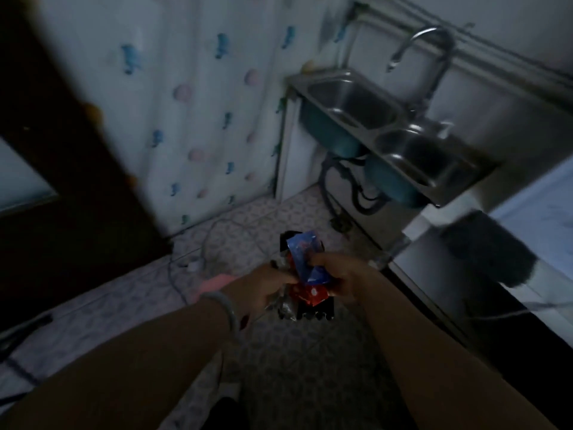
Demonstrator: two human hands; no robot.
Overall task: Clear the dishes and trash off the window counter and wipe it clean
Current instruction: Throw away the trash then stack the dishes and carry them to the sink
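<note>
Both hands meet in the middle of the view over a dim tiled floor, holding a bunch of crumpled snack wrappers (305,259). The bunch has a blue packet on top, a red one below and silver and black foil underneath. My left hand (266,287), with a pale bangle on the wrist, grips the silver foil side. My right hand (338,268) pinches the blue packet with curled fingers. The window counter is not in view.
A steel double sink (384,125) with a curved tap (434,48) stands at the upper right, pipes hanging below. A dark fuzzy cloth (493,243) lies on a white surface at right. A patterned curtain (192,103) and dark door (62,150) fill the left. Cables run across the floor (192,262).
</note>
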